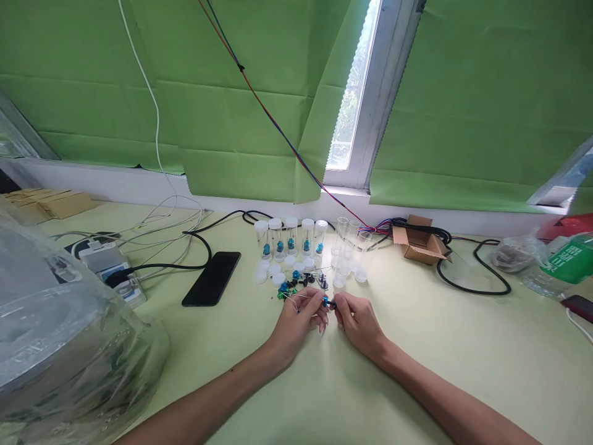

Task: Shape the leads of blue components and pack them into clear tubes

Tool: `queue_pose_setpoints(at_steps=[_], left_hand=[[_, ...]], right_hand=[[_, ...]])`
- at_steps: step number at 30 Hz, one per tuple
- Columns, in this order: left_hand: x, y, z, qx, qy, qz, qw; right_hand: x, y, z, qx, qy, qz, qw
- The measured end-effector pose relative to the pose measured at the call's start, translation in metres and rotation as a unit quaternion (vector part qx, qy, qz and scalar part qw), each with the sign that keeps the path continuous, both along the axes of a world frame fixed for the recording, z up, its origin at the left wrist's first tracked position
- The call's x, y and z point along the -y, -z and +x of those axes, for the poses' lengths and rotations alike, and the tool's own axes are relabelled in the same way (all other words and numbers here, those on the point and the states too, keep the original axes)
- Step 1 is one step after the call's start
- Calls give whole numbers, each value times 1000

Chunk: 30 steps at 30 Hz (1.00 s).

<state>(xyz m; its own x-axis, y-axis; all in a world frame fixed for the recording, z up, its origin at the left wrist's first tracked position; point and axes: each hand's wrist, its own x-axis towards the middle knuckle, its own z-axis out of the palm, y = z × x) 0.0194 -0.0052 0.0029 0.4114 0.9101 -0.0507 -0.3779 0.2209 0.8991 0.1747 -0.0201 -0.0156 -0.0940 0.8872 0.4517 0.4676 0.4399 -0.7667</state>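
My left hand (pixel 303 315) is closed in a pinch on a small blue part (pixel 325 301). A thin wire sticks out on the left side of this hand. From the right, my right hand (pixel 356 315) pinches a small black piece (pixel 332 304) that meets the blue part; whether they are joined I cannot tell. Just beyond the fingers lie loose blue, green and black small parts (pixel 309 279). Behind them stand several clear tubes with white caps (pixel 291 235), each with a blue part inside. Uncapped clear tubes (pixel 341 238) stand to their right, with loose white caps (pixel 260 275) in front.
A black phone (pixel 212 279) lies left of the parts, near a power strip (pixel 115 272) and cables. Plastic wrapping covers a bulky object (pixel 69 346) at the left. An open cardboard box (pixel 418 244), a black cable and a green-labelled bottle (pixel 563 266) are on the right.
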Motion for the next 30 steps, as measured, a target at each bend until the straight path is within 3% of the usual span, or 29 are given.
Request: queue_pose_setpoints(at_steps=[17, 30], left_hand=[[6, -2, 5, 39, -39, -70, 996], [3, 6, 4, 34, 5, -35, 999]], right_hand=[[-1, 1, 0, 2, -7, -13, 1000], [-1, 0, 0, 23, -10, -2, 1000]])
